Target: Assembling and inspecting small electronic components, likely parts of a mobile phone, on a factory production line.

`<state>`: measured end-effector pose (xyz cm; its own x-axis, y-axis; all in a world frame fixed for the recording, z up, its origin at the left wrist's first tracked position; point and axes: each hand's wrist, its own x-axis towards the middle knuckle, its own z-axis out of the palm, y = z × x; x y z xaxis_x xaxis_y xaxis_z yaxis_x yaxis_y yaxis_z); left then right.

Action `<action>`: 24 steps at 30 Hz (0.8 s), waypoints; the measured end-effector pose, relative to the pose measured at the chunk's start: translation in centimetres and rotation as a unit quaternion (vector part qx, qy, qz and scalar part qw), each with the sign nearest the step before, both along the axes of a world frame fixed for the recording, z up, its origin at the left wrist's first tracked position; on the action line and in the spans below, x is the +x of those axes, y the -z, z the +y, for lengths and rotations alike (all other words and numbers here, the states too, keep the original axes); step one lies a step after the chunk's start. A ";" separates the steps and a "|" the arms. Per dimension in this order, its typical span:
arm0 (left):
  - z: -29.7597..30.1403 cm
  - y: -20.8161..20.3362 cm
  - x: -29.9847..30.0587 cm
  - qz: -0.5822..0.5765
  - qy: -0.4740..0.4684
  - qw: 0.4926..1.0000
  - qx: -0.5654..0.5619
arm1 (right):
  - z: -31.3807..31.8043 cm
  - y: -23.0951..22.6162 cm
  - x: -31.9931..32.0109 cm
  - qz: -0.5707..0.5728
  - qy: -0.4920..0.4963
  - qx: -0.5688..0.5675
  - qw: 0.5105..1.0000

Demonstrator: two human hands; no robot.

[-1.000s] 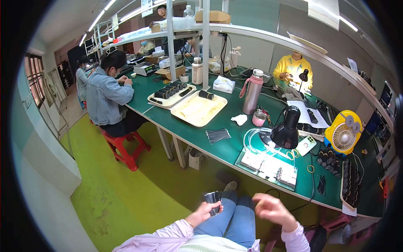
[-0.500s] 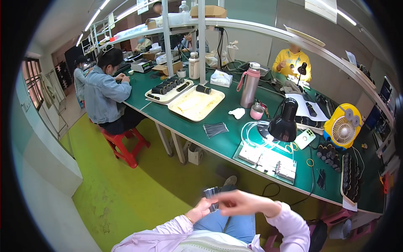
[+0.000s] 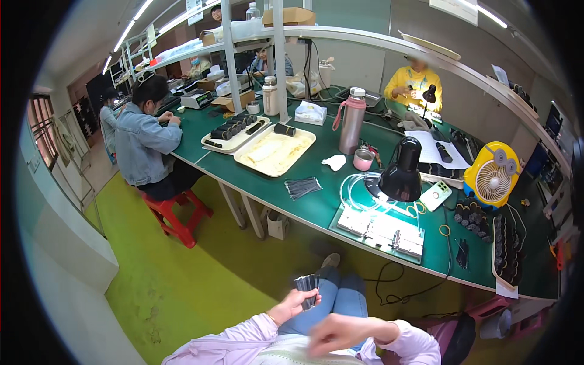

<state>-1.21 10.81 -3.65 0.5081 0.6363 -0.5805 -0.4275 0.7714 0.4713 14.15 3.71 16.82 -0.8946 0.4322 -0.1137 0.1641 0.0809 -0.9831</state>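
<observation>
Over my lap, my left hand [image 3: 297, 302] is closed around a small bundle of thin dark strips with pale ends [image 3: 307, 283], which fan upward from the fingers. My right hand [image 3: 344, 331] hovers lower and to the right, close to my body and apart from the bundle. Motion blurs its curled fingers, so whether anything is in them does not show. A similar bundle of dark strips [image 3: 303, 187] lies on the green table [image 3: 261, 188]. Right of it sits a metal fixture [image 3: 378, 231] under a black desk lamp [image 3: 401, 173].
Trays [image 3: 277, 159] with black cylinders, a pink-handled flask [image 3: 352, 121], a pink cup [image 3: 363, 159] and a yellow fan [image 3: 493, 176] stand on the table. A person in denim [image 3: 143, 137] sits at left on a red stool [image 3: 176, 216]; another in yellow [image 3: 413, 85] works across.
My right hand has moved down, away from the strips and toward my body. The left hand keeps hold of the bundle. The whole view has shifted slightly.
</observation>
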 end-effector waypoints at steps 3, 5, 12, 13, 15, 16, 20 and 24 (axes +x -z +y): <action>0.0 0.3 -0.2 -0.005 -0.004 1.000 -0.010 | -1.0 1.2 4.5 0.267 -0.112 -0.070 0.955; 0.3 -0.2 0.3 -0.003 -0.002 1.000 -0.010 | -1.9 -2.5 5.5 0.283 -0.155 -0.082 0.943; 0.8 -0.8 1.5 -0.007 0.012 1.000 -0.013 | -3.1 -4.8 6.6 0.253 -0.217 0.124 0.935; 0.6 -0.8 1.7 -0.006 0.012 1.000 -0.007 | -3.0 -4.8 6.6 0.252 -0.132 0.140 0.949; 0.5 -0.9 1.6 -0.008 0.006 1.000 0.001 | -2.7 -4.7 6.0 0.243 0.039 0.170 0.954; 0.4 -1.1 1.7 -0.001 0.021 1.000 -0.004 | -2.4 -4.8 5.2 0.273 0.042 0.144 0.950; -0.4 -1.9 2.7 0.018 0.072 0.997 -0.018 | 1.3 -0.7 -0.4 0.229 -0.088 0.009 0.969; -0.5 -1.2 4.1 0.023 0.100 0.994 -0.025 | 1.7 -1.1 -7.8 0.225 -0.009 0.122 0.967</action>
<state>2.91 10.33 -2.47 0.5940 0.4956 -0.6337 -0.2425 0.8613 0.4464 6.37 5.43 17.89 -0.8376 0.3804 0.3920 -0.2799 0.3173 -0.9061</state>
